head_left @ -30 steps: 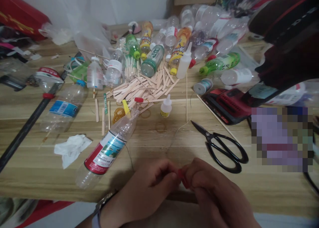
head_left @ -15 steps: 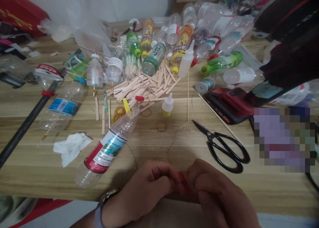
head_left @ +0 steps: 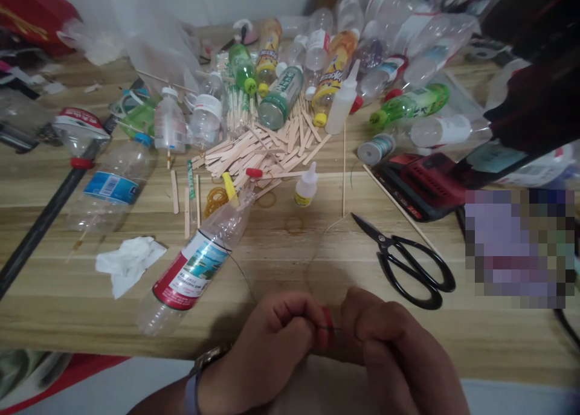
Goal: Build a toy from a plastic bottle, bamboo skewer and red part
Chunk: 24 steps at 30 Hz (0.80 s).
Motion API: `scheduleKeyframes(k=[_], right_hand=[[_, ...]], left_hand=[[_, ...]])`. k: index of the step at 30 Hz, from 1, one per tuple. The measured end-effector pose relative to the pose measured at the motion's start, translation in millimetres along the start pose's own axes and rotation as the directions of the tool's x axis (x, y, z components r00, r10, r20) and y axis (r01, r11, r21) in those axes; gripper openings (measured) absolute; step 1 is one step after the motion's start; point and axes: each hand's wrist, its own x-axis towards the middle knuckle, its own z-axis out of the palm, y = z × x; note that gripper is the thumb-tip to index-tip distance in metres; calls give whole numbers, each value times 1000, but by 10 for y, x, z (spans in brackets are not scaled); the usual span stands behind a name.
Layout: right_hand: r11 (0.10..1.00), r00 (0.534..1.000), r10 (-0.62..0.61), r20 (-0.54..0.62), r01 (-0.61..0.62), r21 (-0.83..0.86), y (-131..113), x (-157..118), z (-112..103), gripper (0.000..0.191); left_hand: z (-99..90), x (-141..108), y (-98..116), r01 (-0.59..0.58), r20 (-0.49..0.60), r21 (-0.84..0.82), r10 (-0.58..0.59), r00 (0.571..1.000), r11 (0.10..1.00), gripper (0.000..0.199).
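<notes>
My left hand (head_left: 281, 336) is closed on a small red bottle cap (head_left: 328, 329), mostly hidden by the fingers. A thin dark string (head_left: 334, 328) crosses the cap toward my right hand (head_left: 394, 342), whose fingers are pinched together around its end. Left of my hands, a clear bottle (head_left: 188, 276) with a red-and-white label lies tilted on the table, a yellow piece (head_left: 229, 186) and a red piece (head_left: 254, 173) at its top end. Black scissors (head_left: 385, 243) rest to the right, blades toward the table's middle.
Wooden craft sticks (head_left: 263, 152) are heaped mid-table, with several plastic bottles (head_left: 281, 98) behind. A small glue bottle (head_left: 306, 186) stands before them. Rubber bands (head_left: 216, 202), a crumpled tissue (head_left: 130, 264), a blue-labelled bottle (head_left: 111, 186) and a red-and-black tool (head_left: 421, 185) lie around.
My hands have drawn slightly apart, and the dark string now shows stretched between them across the red cap. The view has shifted a little; the things on the table lie as before.
</notes>
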Motion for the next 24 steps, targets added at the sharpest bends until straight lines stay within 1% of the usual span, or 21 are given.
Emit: scheduleKeyframes(k=[2, 7, 11, 13, 18, 24], right_hand=[[1000, 1000, -18, -4, 18, 6, 14, -17, -13, 20], [994, 998, -67, -2, 67, -81, 15, -5, -77, 24], [991, 995, -103, -8, 102, -86, -2, 14, -87, 26], [994, 995, -96, -21, 95, -60, -1, 7, -81, 27], [997, 997, -76, -25, 76, -1, 21, -18, -75, 28], [998, 998, -38, -42, 40, 48, 47, -37, -88, 25]], left_hand=[[0, -5, 7, 0, 0, 6, 0, 1000, 1000, 7], [-42, 1, 69, 10, 64, 92, -16, 998, 996, 9], [-64, 25, 62, -23, 80, 119, 13, 997, 993, 26], [-67, 37, 41, -33, 73, 129, 24, 997, 991, 30], [-54, 43, 33, -14, 4, 196, 13, 1000, 981, 27], [-44, 38, 73, -19, -12, 185, 22, 1000, 982, 26]])
